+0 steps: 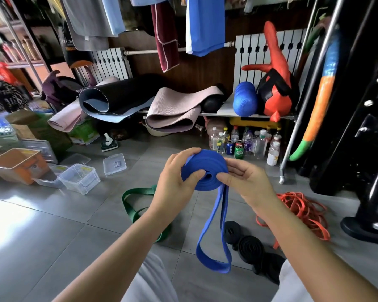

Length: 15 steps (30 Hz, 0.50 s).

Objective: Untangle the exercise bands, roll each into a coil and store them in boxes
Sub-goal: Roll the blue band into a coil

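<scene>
I hold a blue exercise band (205,168), partly rolled into a coil, in the air above the floor. My left hand (177,182) grips the coil's left side, thumb near the middle hole. My right hand (247,182) pinches the coil's right side. A loose blue loop hangs from the coil down to near my knees. A green band (131,205) lies on the tiles under my left forearm. Black coiled bands (249,245) lie below the hanging loop. An orange band tangle (303,208) lies to the right. Clear plastic boxes (80,177) stand open at the left.
An orange-and-white bin (18,164) sits left of the clear boxes, with a clear lid (115,163) beside them. Bottles and cans (244,142) crowd under a low shelf with rolled mats (122,97). A black machine frame (362,127) stands at the right.
</scene>
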Motion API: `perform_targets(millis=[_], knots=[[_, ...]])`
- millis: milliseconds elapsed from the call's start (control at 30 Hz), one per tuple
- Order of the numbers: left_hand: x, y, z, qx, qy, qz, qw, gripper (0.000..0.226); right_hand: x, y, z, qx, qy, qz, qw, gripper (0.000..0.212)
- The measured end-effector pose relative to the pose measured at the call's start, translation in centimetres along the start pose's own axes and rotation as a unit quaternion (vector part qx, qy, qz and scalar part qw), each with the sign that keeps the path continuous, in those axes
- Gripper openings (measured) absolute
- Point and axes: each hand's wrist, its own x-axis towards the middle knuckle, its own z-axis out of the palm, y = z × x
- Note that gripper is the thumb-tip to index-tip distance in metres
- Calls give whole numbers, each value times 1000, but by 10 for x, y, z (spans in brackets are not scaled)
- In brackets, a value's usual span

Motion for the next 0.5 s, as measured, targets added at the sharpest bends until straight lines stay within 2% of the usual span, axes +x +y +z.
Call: perform_targets(millis=[133, 233, 333, 400, 500], knots=[[4, -1, -8, 140, -79, 39, 986, 44, 3, -3, -7, -67, -19, -11, 998, 39], [10, 6, -17, 259, -160, 110, 946, 58, 5, -5, -6, -91, -45, -14, 995, 40], [17, 12, -21, 321, -233, 123, 910, 54, 3, -6, -1, -92, -72, -7, 993, 41], [18, 12, -23, 304, -238, 109, 916, 51, 2, -5, 0, -88, -77, -4, 993, 41], [14, 5, -26, 231, -200, 95, 947, 49, -3, -4, 0, -89, -91, 6, 992, 43]])
